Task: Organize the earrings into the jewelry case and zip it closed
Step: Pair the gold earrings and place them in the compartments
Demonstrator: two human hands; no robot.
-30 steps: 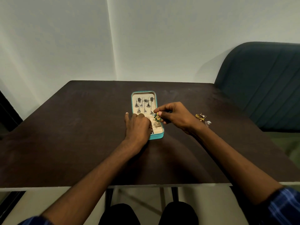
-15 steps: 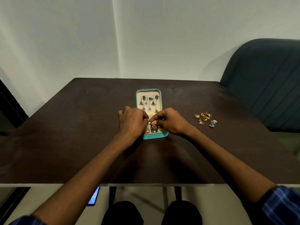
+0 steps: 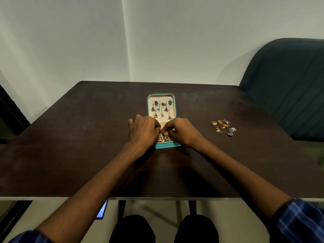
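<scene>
Seating: both hands (image 3: 182, 132) are working an earring (image 3: 166, 137) into the case (image 3: 167, 145) on the desk (image 3: 70, 146)
Fingers: left hand (image 3: 143, 130) and right are pinching together; contents hidden
Tip: pressing gently
Waiting: loose earrings (image 3: 222, 128) lying well right

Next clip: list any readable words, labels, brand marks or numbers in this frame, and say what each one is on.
None can be read.
Jewelry case: no visible print on its teal rim or cream lining.
Loose earrings on the table: too small to show any marking.
Glowing screen under the table edge: only a sliver shows, nothing legible.
</scene>
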